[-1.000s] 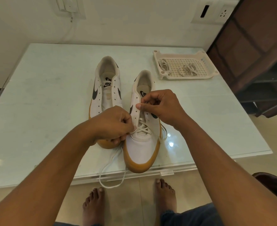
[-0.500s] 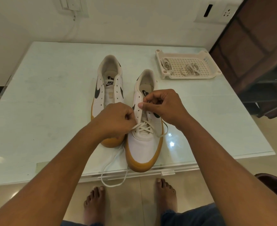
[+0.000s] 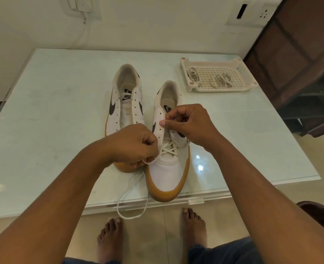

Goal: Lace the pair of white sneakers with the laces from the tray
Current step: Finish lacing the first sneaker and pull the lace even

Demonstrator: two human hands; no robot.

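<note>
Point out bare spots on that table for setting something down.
Widest: table left of the unlaced sneaker. Smaller: between the tray and near edge, right of the half-laced sneaker. Crowded: the middle, where left hand and right hand work the lace.

From my end, the left sneaker (image 3: 127, 103) and right sneaker (image 3: 167, 174) sit side by side on the table (image 3: 43, 130), toes toward me, the right one nearer. The tray (image 3: 220, 89) is behind them at the far right, two lace bundles (image 3: 221, 80) in it. A lace (image 3: 168, 148) off the right sneaker is pinched by the left hand (image 3: 134, 147) between the toes and the right hand (image 3: 191, 122) over the tongue, slack over the near edge.
</note>
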